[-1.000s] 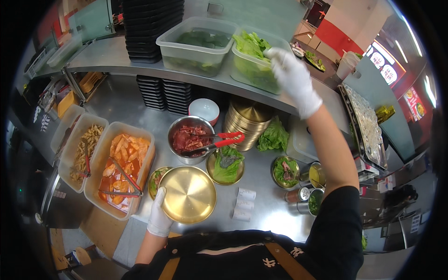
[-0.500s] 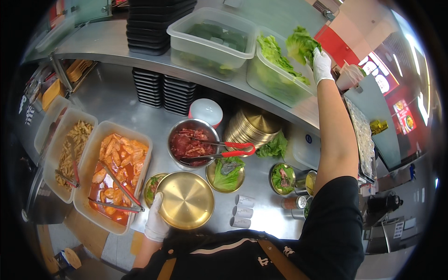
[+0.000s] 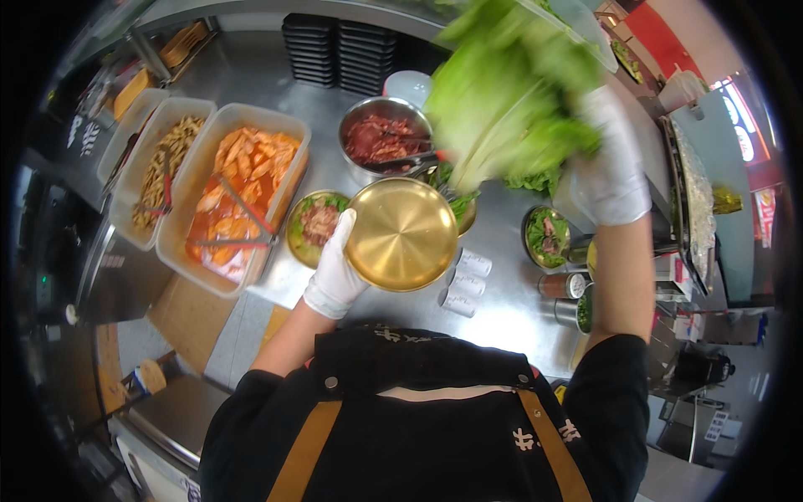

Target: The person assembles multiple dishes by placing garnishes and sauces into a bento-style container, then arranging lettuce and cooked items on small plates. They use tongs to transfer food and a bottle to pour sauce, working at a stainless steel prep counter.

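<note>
Both gloved hands have a firm grip: the left hand (image 3: 335, 272) is closed on the near-left rim of a round golden plate (image 3: 403, 234) and holds it level above the worktop (image 3: 502, 309), and the right hand (image 3: 611, 171) is closed around the stems of a big bunch of green lettuce (image 3: 510, 92), lifted high to the far right of the plate. The lettuce is blurred, so I cannot tell how many leaves there are. It hangs over the far edge of the plate, not touching it. Under the plate, on the left, stands a small bowl with greens and meat (image 3: 316, 224); farther away is a metal bowl of red meat (image 3: 383, 138) with tongs in it. At the far left are a tray of orange-red food (image 3: 238, 188) and a tray of brown strips (image 3: 163, 171). To the right is another small bowl with greens (image 3: 545, 237), and near the plate lie small white cups (image 3: 468, 274). I judge that the step in hand is bringing the lettuce to the empty plate. The next move calls for lowering the right hand above the middle of the plate while the left hand keeps it steady and level, so that leaves do not slide off the rim.
</note>
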Demonstrator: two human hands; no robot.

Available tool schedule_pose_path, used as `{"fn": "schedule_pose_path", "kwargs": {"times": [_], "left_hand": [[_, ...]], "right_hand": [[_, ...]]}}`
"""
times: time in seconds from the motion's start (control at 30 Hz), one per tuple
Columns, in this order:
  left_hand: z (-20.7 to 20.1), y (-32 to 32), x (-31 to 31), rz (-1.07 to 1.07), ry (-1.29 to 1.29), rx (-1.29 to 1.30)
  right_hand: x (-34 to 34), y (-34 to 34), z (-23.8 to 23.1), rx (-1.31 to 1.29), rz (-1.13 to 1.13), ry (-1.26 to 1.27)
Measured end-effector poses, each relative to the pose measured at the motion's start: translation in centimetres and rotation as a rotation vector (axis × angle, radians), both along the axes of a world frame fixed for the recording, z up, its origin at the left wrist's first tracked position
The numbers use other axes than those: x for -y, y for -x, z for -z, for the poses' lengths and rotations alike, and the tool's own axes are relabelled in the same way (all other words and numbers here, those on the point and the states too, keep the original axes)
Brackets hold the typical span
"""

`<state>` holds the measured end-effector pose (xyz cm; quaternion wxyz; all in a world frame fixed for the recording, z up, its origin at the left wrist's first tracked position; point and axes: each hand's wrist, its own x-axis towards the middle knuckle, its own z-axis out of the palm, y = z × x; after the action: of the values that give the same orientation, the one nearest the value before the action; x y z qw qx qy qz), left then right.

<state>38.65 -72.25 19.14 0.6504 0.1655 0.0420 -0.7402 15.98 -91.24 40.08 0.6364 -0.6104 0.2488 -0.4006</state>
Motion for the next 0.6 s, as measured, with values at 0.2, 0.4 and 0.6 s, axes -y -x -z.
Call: {"fn": "schedule_pose_path", "kwargs": {"times": [0.2, 0.4, 0.6], "left_hand": [[-0.3, 3.2, -6.8, -0.122, 0.098, 0.25], [1.5, 7.7, -11.8, -0.224, 0.003, 0.323], [1.5, 12.1, -19.3, -0.292, -0.351, 0.428]], "right_hand": [[-9.8, -2.4, 12.6, -0.742, -0.011, 0.507], [-18.4, 0.0, 17.7, -0.625, -0.185, 1.033], [-27.8, 1.1, 24.2, -0.632, -0.506, 1.097]]}}
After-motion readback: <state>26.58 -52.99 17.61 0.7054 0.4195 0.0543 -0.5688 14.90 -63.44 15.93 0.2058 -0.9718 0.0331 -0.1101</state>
